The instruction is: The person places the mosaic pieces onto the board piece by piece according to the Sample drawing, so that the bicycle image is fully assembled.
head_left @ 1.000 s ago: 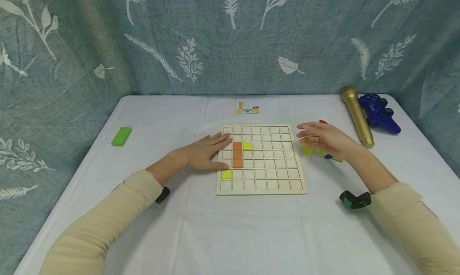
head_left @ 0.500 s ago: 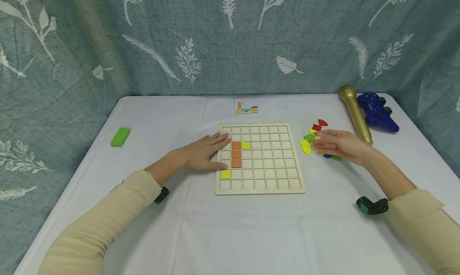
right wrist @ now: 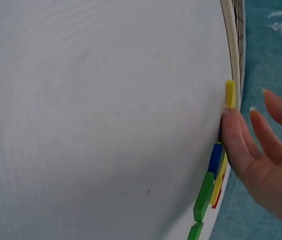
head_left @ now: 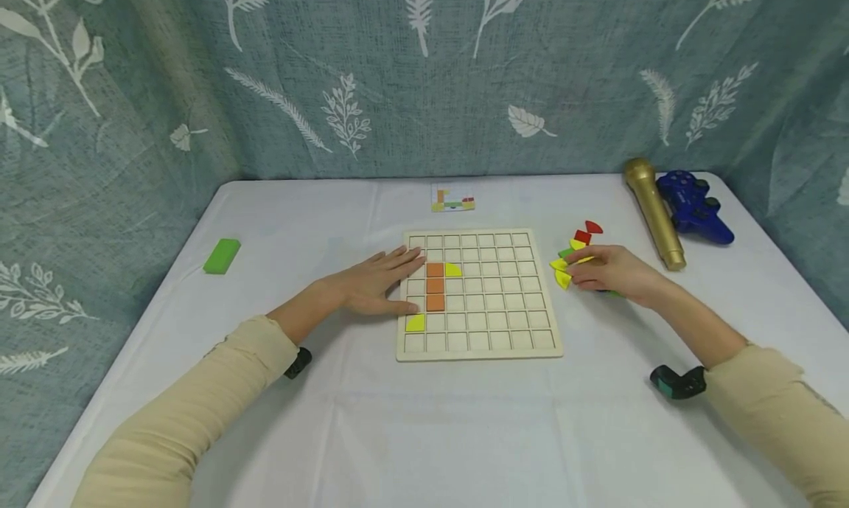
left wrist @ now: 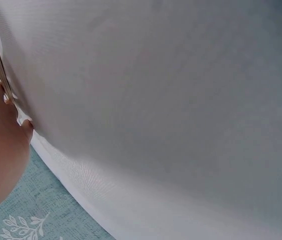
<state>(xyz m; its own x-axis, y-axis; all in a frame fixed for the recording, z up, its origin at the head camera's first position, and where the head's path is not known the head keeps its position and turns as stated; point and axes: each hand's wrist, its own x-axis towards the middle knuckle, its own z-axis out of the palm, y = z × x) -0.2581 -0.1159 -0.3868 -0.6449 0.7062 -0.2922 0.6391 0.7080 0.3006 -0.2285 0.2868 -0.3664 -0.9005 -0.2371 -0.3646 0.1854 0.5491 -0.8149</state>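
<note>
A wooden grid board (head_left: 491,301) lies mid-table, with a column of orange squares (head_left: 435,287) and two yellow quarter-round pieces (head_left: 415,322) in its cells. My left hand (head_left: 378,282) rests with spread fingers on the board's left edge; in the left wrist view the hand (left wrist: 1,140) is at that edge. To the right of the board, my right hand (head_left: 617,273) reaches over a small pile of pieces. Its fingers are by the yellow pieces (head_left: 562,279). In the right wrist view its lower fingers touch the pile beside a blue piece (right wrist: 215,157), partly hiding it. No piece shows clearly held.
Red pieces (head_left: 584,237) lie behind the hand. A picture card (head_left: 453,197) sits beyond the board. A gold microphone (head_left: 655,217) and a blue game controller (head_left: 695,206) are at the back right; a green block (head_left: 222,256) is at the left.
My right hand moved right, away from the board, over the pile, then slightly left and down to the yellow pieces. The left hand stays on the board.
</note>
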